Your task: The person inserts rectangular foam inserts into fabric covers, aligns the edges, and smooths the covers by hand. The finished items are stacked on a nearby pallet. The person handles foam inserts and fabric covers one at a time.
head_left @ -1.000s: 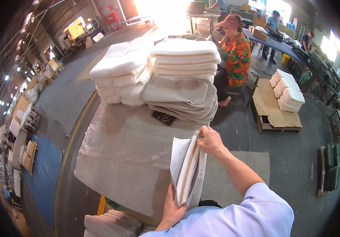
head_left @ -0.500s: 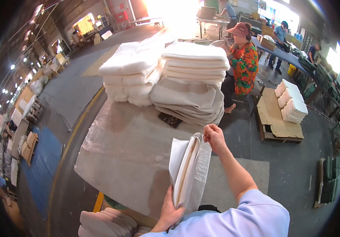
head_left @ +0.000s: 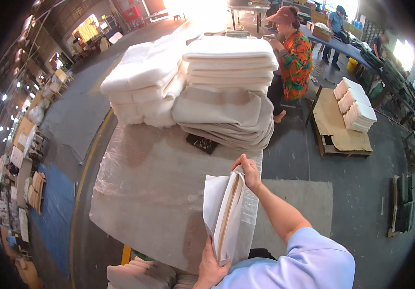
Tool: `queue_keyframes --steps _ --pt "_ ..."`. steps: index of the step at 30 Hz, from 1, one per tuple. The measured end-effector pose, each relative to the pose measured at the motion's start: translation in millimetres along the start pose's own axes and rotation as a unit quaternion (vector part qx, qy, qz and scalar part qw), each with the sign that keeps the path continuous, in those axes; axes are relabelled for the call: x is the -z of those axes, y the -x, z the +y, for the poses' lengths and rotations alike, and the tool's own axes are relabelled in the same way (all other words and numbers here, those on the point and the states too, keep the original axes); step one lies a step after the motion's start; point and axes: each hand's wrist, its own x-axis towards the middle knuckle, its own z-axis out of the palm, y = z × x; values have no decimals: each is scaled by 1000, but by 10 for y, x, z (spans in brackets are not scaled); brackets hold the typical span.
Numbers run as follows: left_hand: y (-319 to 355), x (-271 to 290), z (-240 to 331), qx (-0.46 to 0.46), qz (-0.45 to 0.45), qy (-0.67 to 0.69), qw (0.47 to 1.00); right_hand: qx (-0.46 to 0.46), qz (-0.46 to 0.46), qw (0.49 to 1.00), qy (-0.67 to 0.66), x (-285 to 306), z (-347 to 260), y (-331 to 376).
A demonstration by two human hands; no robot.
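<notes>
A slim, pale cushion-like piece [head_left: 223, 219] stands on edge at the near right of the table, with a long tan strip running down its upper side. A white sheet-like flap [head_left: 212, 195] spreads from its left side. My left hand [head_left: 212, 269] grips the near end, thumb along the left side. At the far end, my right hand [head_left: 248, 173] has its fingers closed over the grey fabric corner. What fills the piece is mostly hidden.
The plastic-covered table [head_left: 140, 192] carries white padding stacks [head_left: 231, 60], folded grey covers [head_left: 217, 108] and a small dark item [head_left: 201, 143]. More pale pieces [head_left: 140, 274] lie below its near edge. A person [head_left: 294, 62] sits beyond; a pallet [head_left: 342, 130] stands right.
My right hand has come down and left onto the far corner of the cushion-like piece, where it was just beside it before. My left hand keeps its grip. The whole view has shifted slightly.
</notes>
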Motion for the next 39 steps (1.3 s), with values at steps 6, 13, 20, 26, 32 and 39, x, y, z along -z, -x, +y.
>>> queue_keyframes --steps 6,13,20,26,32,39 --pt "-1 -245 -187 -15 2 -13 1000 -48 -48 997 42 146 66 -143" --pt "-21 -171 -146 -1 6 -32 999 -135 -93 986 -12 125 140 -297" --pt "-106 -133 -32 -25 17 24 999 -135 -37 990 -33 -15 81 -317" --pt "-122 -223 205 -85 56 41 994 -85 49 990 -106 -139 -2 -168" --pt "-1276 -31 457 -174 128 119 969 -56 22 991 -121 -194 -112 79" --pt "-2608 -21 627 -171 106 82 976 -70 -36 944 -319 -55 -151 211"
